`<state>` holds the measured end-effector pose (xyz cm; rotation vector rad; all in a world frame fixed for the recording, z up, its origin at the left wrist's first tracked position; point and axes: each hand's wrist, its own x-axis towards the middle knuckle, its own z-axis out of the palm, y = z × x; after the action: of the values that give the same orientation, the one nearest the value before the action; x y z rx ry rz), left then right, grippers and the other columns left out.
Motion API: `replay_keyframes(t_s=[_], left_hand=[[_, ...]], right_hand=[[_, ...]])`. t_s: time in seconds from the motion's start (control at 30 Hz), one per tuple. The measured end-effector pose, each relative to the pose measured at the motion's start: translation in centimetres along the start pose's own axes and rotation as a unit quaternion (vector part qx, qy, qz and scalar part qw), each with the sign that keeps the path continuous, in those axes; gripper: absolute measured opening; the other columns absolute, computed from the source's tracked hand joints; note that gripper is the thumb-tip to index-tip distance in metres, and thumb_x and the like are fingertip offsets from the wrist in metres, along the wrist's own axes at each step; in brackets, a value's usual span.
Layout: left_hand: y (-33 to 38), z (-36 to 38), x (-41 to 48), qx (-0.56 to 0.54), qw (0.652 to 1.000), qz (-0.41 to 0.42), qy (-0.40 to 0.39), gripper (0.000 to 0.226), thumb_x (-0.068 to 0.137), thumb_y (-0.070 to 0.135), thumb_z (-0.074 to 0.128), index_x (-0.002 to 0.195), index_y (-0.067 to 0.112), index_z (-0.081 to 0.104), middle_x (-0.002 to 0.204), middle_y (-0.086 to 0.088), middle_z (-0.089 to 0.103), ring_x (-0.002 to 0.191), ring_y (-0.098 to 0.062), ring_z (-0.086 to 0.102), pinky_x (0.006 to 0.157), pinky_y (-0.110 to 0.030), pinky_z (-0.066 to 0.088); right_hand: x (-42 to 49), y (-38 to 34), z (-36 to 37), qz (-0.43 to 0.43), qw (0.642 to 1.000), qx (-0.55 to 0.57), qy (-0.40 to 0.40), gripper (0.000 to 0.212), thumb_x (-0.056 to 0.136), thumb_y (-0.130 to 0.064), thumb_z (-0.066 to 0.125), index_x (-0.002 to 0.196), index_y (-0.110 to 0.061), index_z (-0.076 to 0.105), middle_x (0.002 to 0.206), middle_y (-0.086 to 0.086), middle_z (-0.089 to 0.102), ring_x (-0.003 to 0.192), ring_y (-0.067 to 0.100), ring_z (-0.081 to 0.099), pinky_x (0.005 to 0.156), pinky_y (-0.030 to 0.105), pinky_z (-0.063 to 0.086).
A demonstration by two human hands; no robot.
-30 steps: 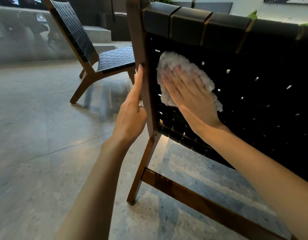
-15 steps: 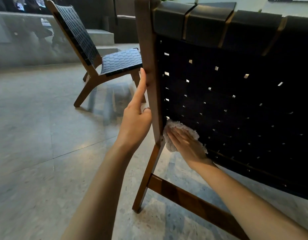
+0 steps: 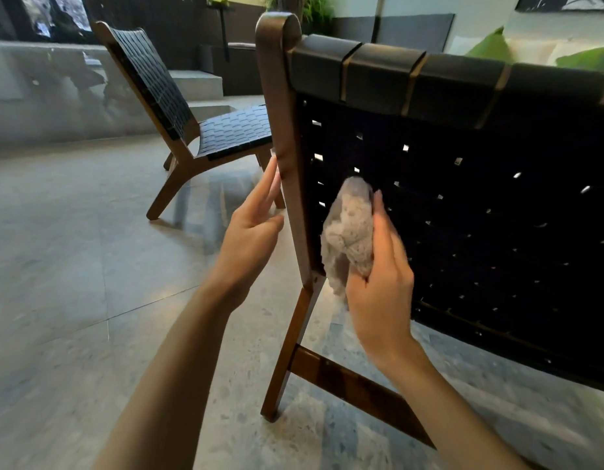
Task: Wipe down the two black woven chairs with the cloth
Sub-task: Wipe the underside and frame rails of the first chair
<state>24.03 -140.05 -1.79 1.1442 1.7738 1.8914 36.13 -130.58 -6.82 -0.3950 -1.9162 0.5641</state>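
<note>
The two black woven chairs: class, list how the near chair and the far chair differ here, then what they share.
The near chair shows its back, cropped by the frame; the far chair stands side-on, seat and legs visible. The near chair has the left hand at its post and the right hand holding the cloth at its weave; nothing touches the far chair. Both have black weave on brown wooden frames.

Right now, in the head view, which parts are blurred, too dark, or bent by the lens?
Head view: the right hand and the cloth it grips are slightly smeared by motion; the near chair's woven back is backlit and almost black, with light only through its gaps; the floor is glossy and faintly mirrors the far chair; the wide lens seems to bow the wooden post.
</note>
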Motion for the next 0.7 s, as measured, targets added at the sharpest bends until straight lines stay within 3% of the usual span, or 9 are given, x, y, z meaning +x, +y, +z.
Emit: replay_keyframes(t_s=[0.1, 0.17, 0.23, 0.33, 0.43, 0.57, 0.7], left_hand=[[0.4, 0.0, 0.1, -0.022, 0.999, -0.029, 0.019, 0.062, 0.1, 0.004, 0.039, 0.146, 0.042, 0.024, 0.152, 0.015, 0.031, 0.14, -0.009, 0.029, 0.11, -0.037, 0.028], [0.8, 0.1, 0.2, -0.054, 0.996, -0.059, 0.03, 0.055, 0.102, 0.014, 0.04, 0.148, 0.038, 0.023, 0.153, 0.01, 0.031, 0.139, -0.014, 0.032, 0.114, -0.049, 0.027], [1.2, 0.3, 0.3, -0.092, 0.992, -0.079, 0.026, 0.047, 0.102, 0.032, 0.036, 0.148, 0.034, 0.026, 0.153, 0.007, 0.033, 0.138, -0.016, 0.035, 0.113, -0.051, 0.027], [1.1, 0.2, 0.3, -0.147, 0.985, -0.088, 0.019, 0.05, 0.099, 0.053, 0.019, 0.142, 0.032, 0.037, 0.144, 0.005, 0.046, 0.131, -0.015, 0.045, 0.114, -0.049, 0.026], [0.6, -0.2, 0.4, -0.17, 0.981, -0.095, 0.011, 0.067, 0.094, 0.062, 0.006, 0.147, 0.03, 0.031, 0.15, 0.003, 0.04, 0.136, -0.017, 0.04, 0.116, -0.051, 0.021], [0.3, -0.7, 0.8, -0.154, 0.982, -0.104, 0.019, 0.068, 0.093, 0.064, 0.007, 0.149, 0.031, 0.026, 0.154, 0.004, 0.031, 0.14, -0.018, 0.033, 0.117, -0.053, 0.019], [0.1, -0.4, 0.8, -0.149, 0.984, -0.099, 0.018, 0.065, 0.093, 0.062, 0.01, 0.148, 0.032, 0.027, 0.154, 0.006, 0.031, 0.141, -0.018, 0.032, 0.116, -0.053, 0.02]], right_hand=[[3.4, -3.2, 0.6, -0.096, 0.993, 0.002, 0.063, 0.063, 0.092, -0.019, 0.052, 0.147, -0.003, 0.026, 0.15, 0.014, 0.035, 0.14, 0.025, 0.033, 0.104, 0.046, 0.044], [5.1, -4.4, 2.0, -0.106, 0.991, 0.0, 0.08, 0.062, 0.089, -0.011, 0.06, 0.141, 0.007, 0.033, 0.145, 0.022, 0.041, 0.136, 0.031, 0.037, 0.105, 0.047, 0.043], [5.5, -4.7, 3.4, -0.096, 0.993, 0.011, 0.063, 0.064, 0.089, -0.013, 0.06, 0.14, 0.011, 0.031, 0.144, 0.026, 0.04, 0.135, 0.035, 0.039, 0.103, 0.05, 0.045], [5.3, -4.5, 4.9, -0.07, 0.996, 0.053, 0.006, 0.07, 0.091, -0.022, 0.056, 0.144, 0.009, 0.023, 0.148, 0.026, 0.033, 0.136, 0.036, 0.038, 0.099, 0.052, 0.047], [6.2, -4.3, 6.5, -0.095, 0.995, 0.015, 0.026, 0.067, 0.091, -0.022, 0.052, 0.145, 0.007, 0.024, 0.15, 0.025, 0.03, 0.14, 0.035, 0.03, 0.11, 0.051, 0.036], [7.0, -3.8, 7.9, -0.118, 0.989, -0.025, 0.087, 0.065, 0.089, -0.014, 0.06, 0.143, 0.005, 0.03, 0.149, 0.024, 0.034, 0.139, 0.034, 0.03, 0.109, 0.049, 0.038], [6.3, -1.7, 8.3, -0.142, 0.985, -0.056, 0.084, 0.065, 0.09, -0.012, 0.059, 0.146, -0.002, 0.026, 0.152, 0.021, 0.029, 0.14, 0.032, 0.03, 0.107, 0.042, 0.04]])
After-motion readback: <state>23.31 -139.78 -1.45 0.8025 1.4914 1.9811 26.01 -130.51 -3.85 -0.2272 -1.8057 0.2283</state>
